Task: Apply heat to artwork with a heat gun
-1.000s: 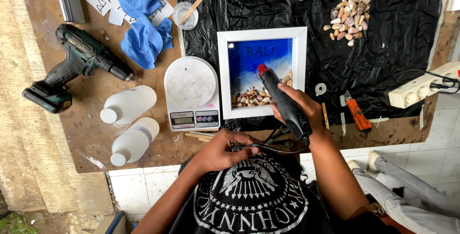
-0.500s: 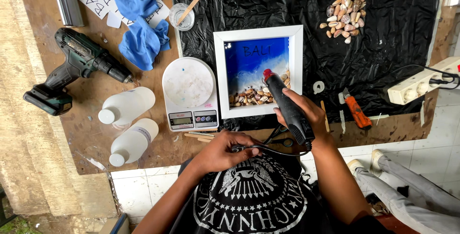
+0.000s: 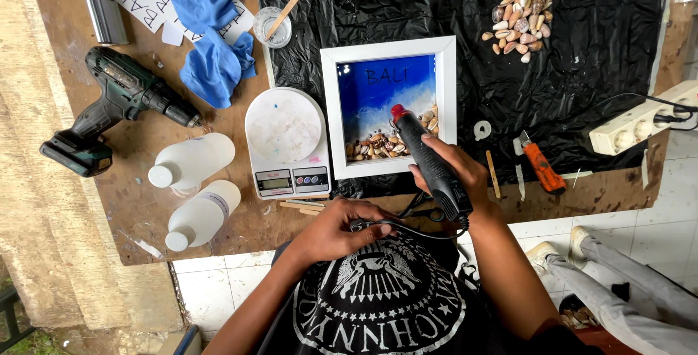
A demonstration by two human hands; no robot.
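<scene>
Fingers (image 3: 425,173) wrap heat tool (image 3: 429,162) over frame (image 3: 447,93).

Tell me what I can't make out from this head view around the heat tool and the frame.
- Heat tool: its switch side is hidden under the right hand.
- Cable: where it ends is hidden behind the left hand and the shirt.
- Frame: part of the shell row is covered by the tool's tip.
- Scale: its display is too small to tell.
- Power strip: cut off by the right edge.

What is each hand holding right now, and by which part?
Right hand holds the black heat tool around its body. Left hand holds the tool's black cord.
</scene>
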